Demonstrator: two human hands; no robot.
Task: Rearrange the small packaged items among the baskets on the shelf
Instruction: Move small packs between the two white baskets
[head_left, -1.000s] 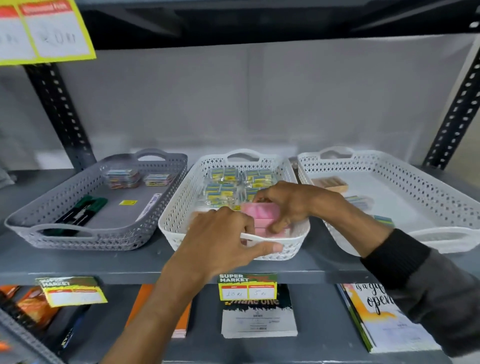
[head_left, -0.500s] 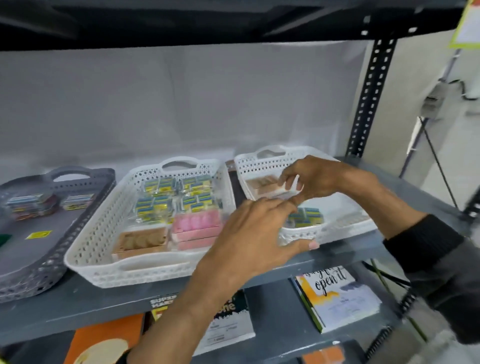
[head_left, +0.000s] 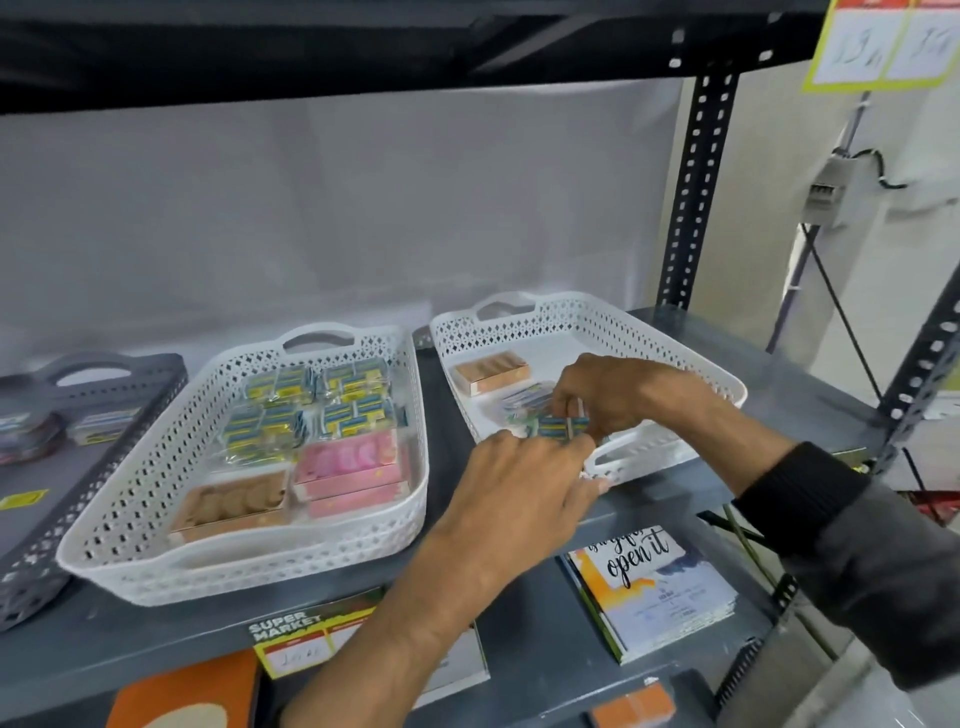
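Note:
Three baskets stand on the grey shelf. The middle white basket (head_left: 156, 551) holds several blue-and-yellow packets (head_left: 311, 405), pink boxes (head_left: 353, 470) and a brown box (head_left: 234, 506). The right white basket (head_left: 675, 358) holds an orange-brown box (head_left: 491, 371) and a few small packets. My right hand (head_left: 618, 395) pinches a blue-and-yellow packet (head_left: 558, 427) at that basket's front left corner. My left hand (head_left: 519, 488) reaches to the same packet, its fingertips touching it; whether it grips is unclear.
A grey basket (head_left: 31, 561) with a few packets sits at the far left. A black perforated upright (head_left: 696, 182) stands behind the right basket. Below the shelf lie books (head_left: 654, 587) and a price label (head_left: 296, 642).
My view has swung right. Both hands left the pink boxes in the middle basket, crossed to the right basket, and now close on a blue-and-yellow packet there.

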